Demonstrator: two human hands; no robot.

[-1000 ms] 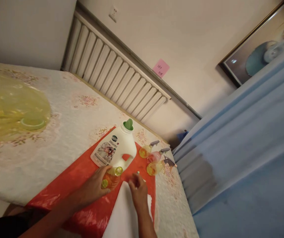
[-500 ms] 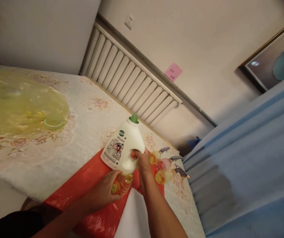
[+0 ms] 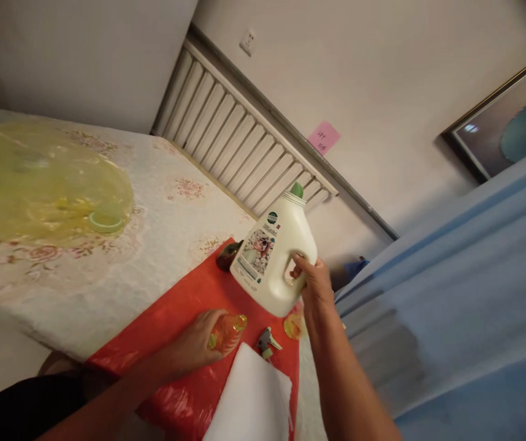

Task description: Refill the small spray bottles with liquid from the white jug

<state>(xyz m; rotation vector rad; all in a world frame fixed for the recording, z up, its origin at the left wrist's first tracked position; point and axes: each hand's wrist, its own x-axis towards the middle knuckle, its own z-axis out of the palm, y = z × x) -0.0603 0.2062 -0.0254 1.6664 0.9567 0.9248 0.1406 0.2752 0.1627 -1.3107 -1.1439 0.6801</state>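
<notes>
Right hand (image 3: 314, 285) grips the handle of a white jug (image 3: 273, 254) with a green spout, held clear above the red sheet (image 3: 175, 318). Contents of jug not visible. Left hand (image 3: 198, 343) clasps a small open-mouthed bottle (image 3: 227, 331) of orange-yellow liquid resting on the sheet. A spray head (image 3: 266, 342) lies just beside it.

A white plastic detergent jug (image 3: 272, 254) with a green cap and a printed label is hanging tilted in the air above a red plastic sheet. A small transparent orange bottle (image 3: 226, 331), open-mouthed, is lying on this sheet.
</notes>
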